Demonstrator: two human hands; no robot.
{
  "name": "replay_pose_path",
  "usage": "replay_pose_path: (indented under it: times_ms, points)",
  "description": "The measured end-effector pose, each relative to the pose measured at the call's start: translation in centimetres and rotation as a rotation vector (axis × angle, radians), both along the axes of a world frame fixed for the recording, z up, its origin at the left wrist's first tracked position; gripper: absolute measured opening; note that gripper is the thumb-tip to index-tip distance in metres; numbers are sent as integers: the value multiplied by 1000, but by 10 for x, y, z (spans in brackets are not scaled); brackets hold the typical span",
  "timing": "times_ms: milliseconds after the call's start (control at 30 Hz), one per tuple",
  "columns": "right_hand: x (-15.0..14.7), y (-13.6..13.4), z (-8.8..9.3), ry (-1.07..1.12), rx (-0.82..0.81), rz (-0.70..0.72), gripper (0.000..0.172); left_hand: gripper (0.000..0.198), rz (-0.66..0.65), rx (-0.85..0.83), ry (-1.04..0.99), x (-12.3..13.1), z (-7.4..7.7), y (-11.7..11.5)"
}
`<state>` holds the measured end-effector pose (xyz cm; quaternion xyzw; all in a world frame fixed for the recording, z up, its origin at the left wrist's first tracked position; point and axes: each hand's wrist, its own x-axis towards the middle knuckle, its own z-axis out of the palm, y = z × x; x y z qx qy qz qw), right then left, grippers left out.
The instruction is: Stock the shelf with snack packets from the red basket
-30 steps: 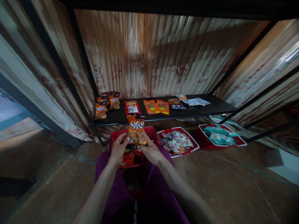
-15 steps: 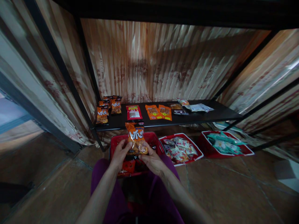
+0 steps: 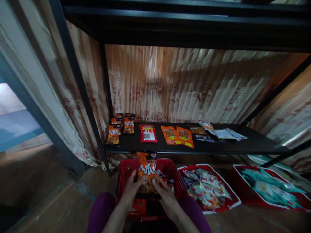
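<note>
- Above the red basket [image 3: 125,170], the left hand [image 3: 131,191] and right hand [image 3: 168,196] hold an orange snack bag [image 3: 147,169], fingers [image 3: 140,182] closed on its lower sides.
- Probably light, slick, crushable; best gripped gently by its edges.

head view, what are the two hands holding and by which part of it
An orange snack bag, gripped at the sides of its lower half by the left hand and right hand.
</note>
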<state>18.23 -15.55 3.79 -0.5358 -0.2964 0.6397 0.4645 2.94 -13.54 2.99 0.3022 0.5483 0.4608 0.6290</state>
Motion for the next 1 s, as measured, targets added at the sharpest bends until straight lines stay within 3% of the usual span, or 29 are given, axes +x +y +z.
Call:
replay_pose_path:
  times_ms: [167,300,367,500,633,800,1000]
  points:
    - [-1,18,-31,-19,-118,-85,79,75,12,-26,36,1,-7,11]
    - [-2,40,-47,-32,-85,-74,73,64,63,6,31,1,-12,28]
    - [-6,57,-40,-4,-14,10,69,63,77,64,25,0,-13,44]
    - [-24,107,-10,49,214,181,57,64,150,251,44,-7,-9,91]
    - [-48,169,9,49,354,181,49,58,287,450,232,-20,-5,145]
    - [-72,235,10,40,406,150,49,46,320,686,516,-38,-15,191]
    - [-90,279,-1,-10,420,138,41,43,198,731,724,-50,-30,210]
